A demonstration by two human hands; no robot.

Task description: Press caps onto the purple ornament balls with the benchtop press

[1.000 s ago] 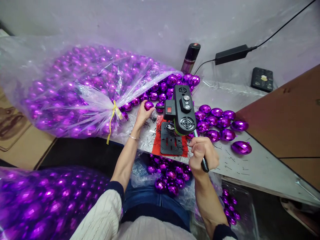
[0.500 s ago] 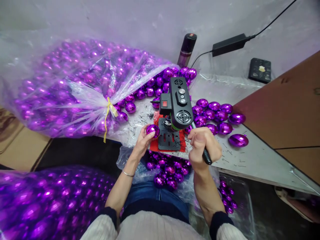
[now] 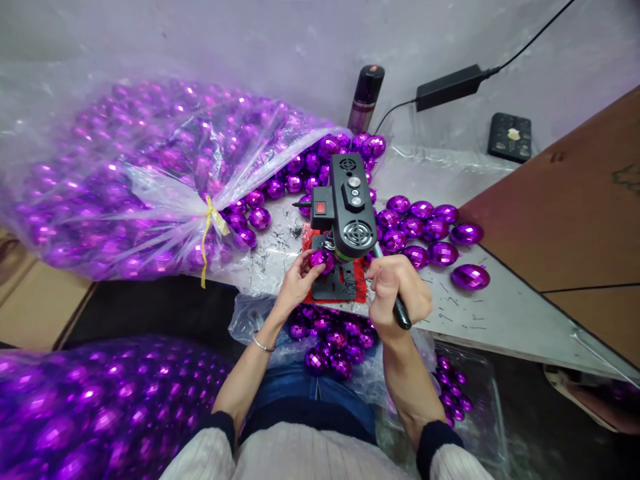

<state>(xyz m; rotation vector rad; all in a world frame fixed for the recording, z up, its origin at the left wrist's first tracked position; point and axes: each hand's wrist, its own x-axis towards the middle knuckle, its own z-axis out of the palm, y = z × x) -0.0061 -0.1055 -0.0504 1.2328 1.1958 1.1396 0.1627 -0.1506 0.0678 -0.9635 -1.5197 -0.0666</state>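
Note:
A shiny purple faceted egg-shaped bauble (image 3: 321,262) is pinched in the fingers of my left hand (image 3: 299,279). I hold it over the left part of the slotted black base plate (image 3: 334,291), close to the underside of a small black bench machine (image 3: 355,207) with a red switch and round vents. A lever with a black grip (image 3: 401,315) slants out of the machine's right side, and my right hand (image 3: 404,287) is closed around it. Red material (image 3: 361,291) lies under the plate. What sits beneath the machine's head is mostly hidden.
A large clear bag (image 3: 165,160) of purple baubles, tied with yellow, fills the left. Loose baubles (image 3: 435,230) lie right of the machine; more (image 3: 335,340) rest in plastic on my lap. A spray can (image 3: 366,100), power adapter (image 3: 450,87) and cardboard (image 3: 565,220) border the table.
My left hand has carried the bauble rightward, from beside the base plate to over it, near the machine's head. My right hand keeps its grip on the lever. The view has shifted slightly.

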